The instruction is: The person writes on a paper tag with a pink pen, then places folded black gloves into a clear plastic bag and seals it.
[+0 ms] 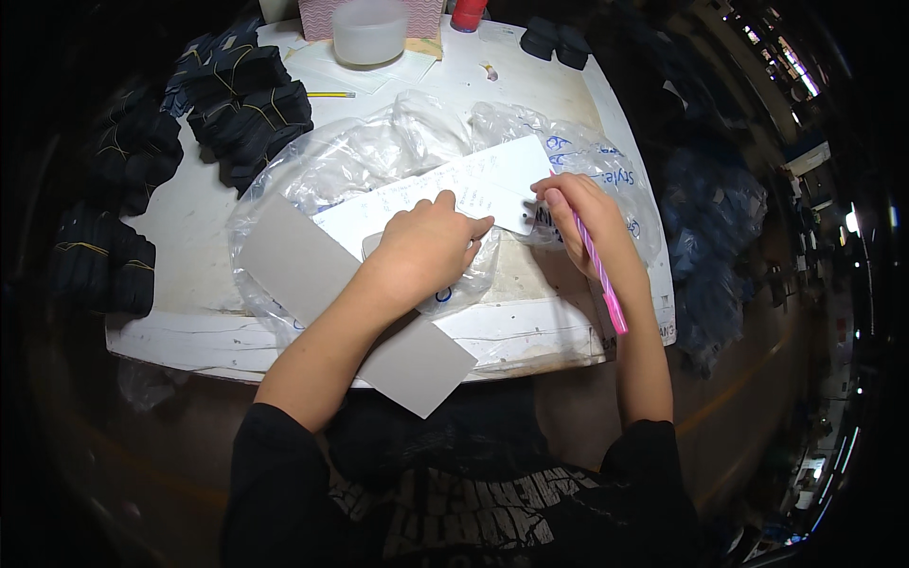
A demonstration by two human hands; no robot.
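A white card [464, 185] with faint handwriting lies slantwise on a clear plastic bag [407, 123] with blue marker writing. My left hand [424, 248] rests on the card, fingers stretched out and pressed to its surface. Above the card's right end, my right hand [595, 222] is closed around a pink striped pen [597, 260], its tip toward the card and its far end pointing down toward me. Grey board [298, 251] shows on both sides of my left forearm, its lower end overhanging the table edge; the forearm hides whether it is one piece.
Bundles of dark fabric pieces [241, 109] tied with yellow bands line the table's left side. A yellow pencil [331, 95] lies near them. At the back stand a translucent tub [369, 33], a pink patterned box [317, 21] and a red container [468, 14]. Dark pieces [556, 43] sit back right.
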